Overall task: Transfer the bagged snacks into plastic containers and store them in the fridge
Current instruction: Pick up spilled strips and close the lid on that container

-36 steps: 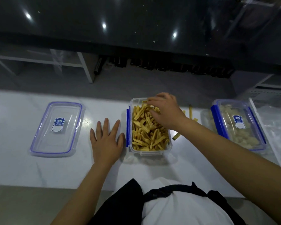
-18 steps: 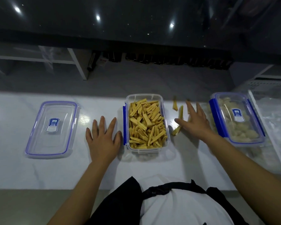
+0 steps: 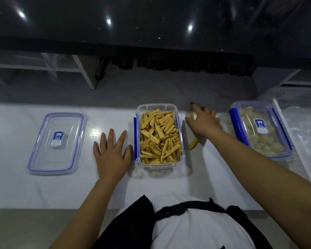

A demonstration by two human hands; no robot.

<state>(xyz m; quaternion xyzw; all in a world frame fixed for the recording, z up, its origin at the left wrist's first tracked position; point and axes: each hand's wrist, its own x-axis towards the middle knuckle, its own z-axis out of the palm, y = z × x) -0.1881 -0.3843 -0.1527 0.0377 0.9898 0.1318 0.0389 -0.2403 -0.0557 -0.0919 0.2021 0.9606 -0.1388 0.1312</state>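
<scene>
An open clear container (image 3: 137,133) with blue clips, full of yellow snack sticks (image 3: 159,135), stands in the middle of the white counter (image 3: 16,186). My left hand (image 3: 111,151) rests flat on the counter, its thumb next to the container's left wall. My right hand (image 3: 203,123) reaches over several loose sticks lying right of the container, fingers stretched out and touching them. One loose stick (image 3: 193,143) shows below the palm. At the right stands a lidded container (image 3: 258,130) holding pale snacks. A separate clear lid (image 3: 57,142) lies at the left.
Crumpled clear plastic bags (image 3: 305,126) lie at the far right of the counter. Beyond the counter's far edge are a grey floor, a white frame and a dark glossy surface. My white shirt and black apron fill the bottom.
My right hand left the stick container and moved right, then farther out over the loose sticks on the counter. My left hand stayed flat in place.
</scene>
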